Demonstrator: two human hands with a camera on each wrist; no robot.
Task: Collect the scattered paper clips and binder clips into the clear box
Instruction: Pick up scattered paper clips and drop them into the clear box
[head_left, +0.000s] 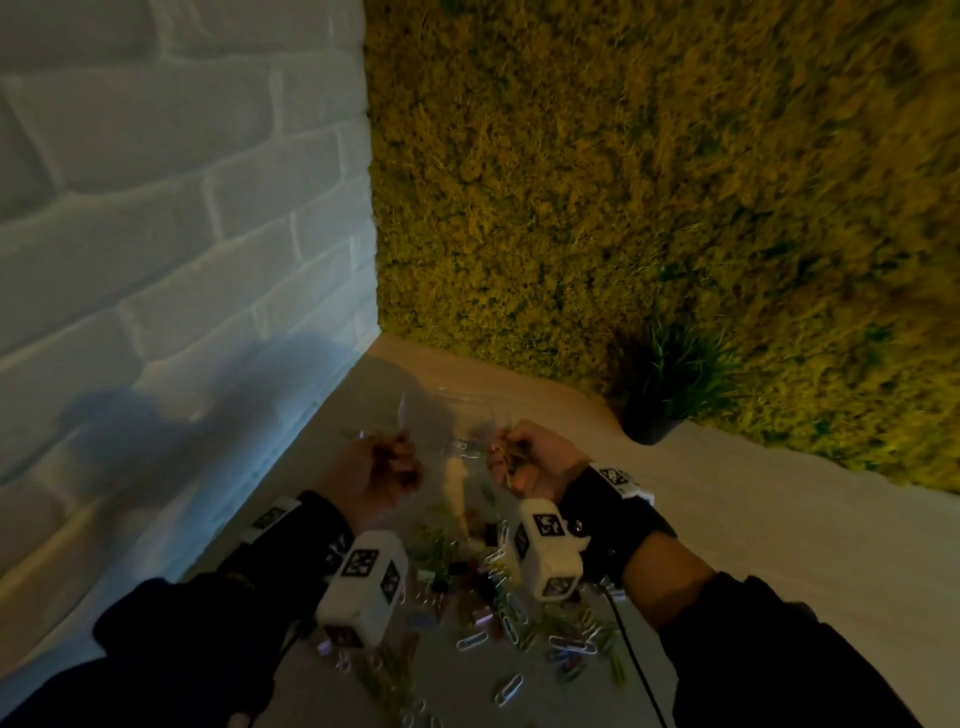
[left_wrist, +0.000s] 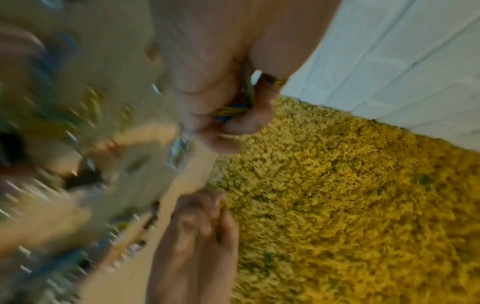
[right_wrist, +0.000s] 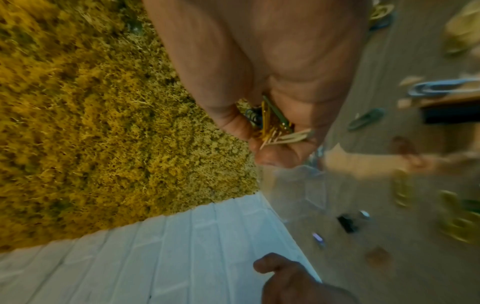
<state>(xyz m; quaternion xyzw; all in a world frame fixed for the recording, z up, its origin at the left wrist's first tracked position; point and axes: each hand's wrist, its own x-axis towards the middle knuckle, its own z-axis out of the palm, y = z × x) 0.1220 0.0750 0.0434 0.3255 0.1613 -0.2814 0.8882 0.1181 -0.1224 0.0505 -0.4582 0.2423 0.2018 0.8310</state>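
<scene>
Paper clips (head_left: 470, 642) and binder clips (head_left: 439, 574) are lying scattered on the tan table (head_left: 779, 545), at six o'clock from both raised hands. At nine o'clock a white brick wall (head_left: 156, 208) is standing. The left hand (head_left: 371, 475) is curling shut around a bunch of coloured clips (left_wrist: 233, 109). Just past the hands, at twelve o'clock, the clear box (head_left: 457, 410) is sitting on the table, faint and hard to trace. The right hand (head_left: 530, 462) is clenching around gold and green clips (right_wrist: 270, 121). At two o'clock a potted grass tuft (head_left: 670, 384) is standing against the moss wall (head_left: 675, 182).
</scene>
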